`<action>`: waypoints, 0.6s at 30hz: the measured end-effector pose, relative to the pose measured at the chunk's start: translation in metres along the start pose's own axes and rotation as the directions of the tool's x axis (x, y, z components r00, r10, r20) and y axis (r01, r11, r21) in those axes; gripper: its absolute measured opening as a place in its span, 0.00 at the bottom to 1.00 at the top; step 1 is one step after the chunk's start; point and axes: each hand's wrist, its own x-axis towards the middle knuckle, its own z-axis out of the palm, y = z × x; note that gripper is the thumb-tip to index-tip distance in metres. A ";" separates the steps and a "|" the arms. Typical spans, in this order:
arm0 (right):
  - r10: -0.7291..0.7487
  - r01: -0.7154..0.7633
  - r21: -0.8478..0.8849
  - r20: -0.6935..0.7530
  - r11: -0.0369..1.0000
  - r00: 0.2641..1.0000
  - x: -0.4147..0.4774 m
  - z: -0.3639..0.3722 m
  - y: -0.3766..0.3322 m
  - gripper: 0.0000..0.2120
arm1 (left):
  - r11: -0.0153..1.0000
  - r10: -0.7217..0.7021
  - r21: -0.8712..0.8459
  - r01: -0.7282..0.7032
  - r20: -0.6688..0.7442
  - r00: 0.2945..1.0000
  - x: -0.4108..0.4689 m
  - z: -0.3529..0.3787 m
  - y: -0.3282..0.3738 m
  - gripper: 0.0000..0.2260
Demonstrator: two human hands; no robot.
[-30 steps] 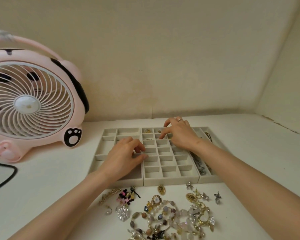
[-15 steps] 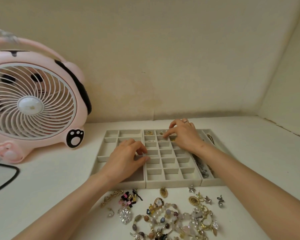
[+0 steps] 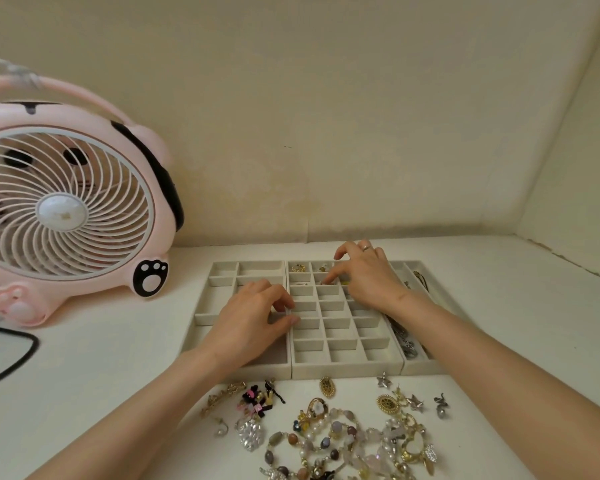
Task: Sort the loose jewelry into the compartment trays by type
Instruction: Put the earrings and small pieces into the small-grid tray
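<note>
Cream walls meet in a corner behind a white worktop (image 3: 118,358), where we see a pink fan (image 3: 63,209) at the far left with a black cable (image 3: 18,355) beside it. Three beige trays sit side by side: the left tray (image 3: 222,271) with larger compartments, the middle tray (image 3: 343,344) with a grid of small ones, and the right tray (image 3: 420,367) with long ones holding chains (image 3: 404,341).

Our left hand (image 3: 246,323) rests over the wall between the left and middle trays. Its grip is curled, thumb close to the fingertips, and we cannot tell whether it pinches anything. Our right hand (image 3: 371,275), wearing a ring (image 3: 365,247), hovers over the far rows of the middle tray. Its grip is loosely spread and the index fingertip dips into a small compartment, near a gold piece (image 3: 298,268).

The loose jewelry (image 3: 343,438) lies heaped on the worktop just near of the trays.
</note>
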 end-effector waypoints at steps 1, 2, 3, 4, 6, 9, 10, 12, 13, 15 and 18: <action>0.002 -0.002 -0.002 -0.001 1.000 1.000 0.000 0.001 0.000 0.24 | 1.000 0.001 -0.001 -0.001 0.002 1.000 0.000 0.000 -0.001 0.08; 0.011 -0.011 0.010 -0.009 1.000 1.000 0.000 0.001 0.001 0.24 | 1.000 0.000 -0.002 0.000 0.004 1.000 0.000 0.000 -0.001 0.08; 0.029 -0.028 0.036 -0.028 0.999 0.999 0.001 0.002 0.001 0.23 | 1.000 -0.002 -0.003 0.002 0.007 1.000 0.000 0.000 -0.001 0.08; 0.050 -0.046 0.067 -0.055 0.997 0.997 0.003 0.002 0.002 0.22 | 1.000 0.000 -0.002 0.000 0.007 1.000 0.000 0.000 -0.001 0.08; 0.074 -0.062 0.115 -0.102 0.991 0.992 0.007 0.003 0.004 0.22 | 1.000 0.003 -0.007 -0.002 0.007 1.000 0.001 0.000 -0.001 0.07; 0.058 -0.045 0.129 -0.096 0.991 0.994 0.014 0.002 0.006 0.19 | 0.999 -0.020 -0.030 0.019 -0.024 1.000 0.009 -0.006 -0.002 0.05; 0.043 -0.033 0.115 -0.083 0.993 0.996 0.017 0.001 0.006 0.17 | 0.999 -0.026 -0.025 0.025 -0.038 0.999 0.015 -0.009 -0.002 0.05; 0.008 -0.004 0.067 -0.061 0.998 0.998 0.023 -0.001 0.004 0.11 | 0.999 -0.036 0.030 0.037 -0.045 0.998 0.033 -0.015 -0.001 0.05; -0.011 0.012 0.037 -0.052 0.999 0.999 0.026 -0.002 0.002 0.08 | 0.995 -0.039 0.086 0.041 -0.029 0.999 0.044 -0.017 -0.002 0.06; -0.046 0.045 -0.029 -0.035 0.999 0.998 0.029 -0.003 -0.002 0.05 | 0.981 -0.031 0.193 0.020 0.055 0.998 0.064 -0.016 -0.002 0.09; -0.104 0.098 -0.145 -0.035 0.985 0.994 0.032 -0.001 -0.007 0.06 | 0.953 0.002 0.294 -0.078 0.251 0.968 0.084 -0.008 -0.011 0.16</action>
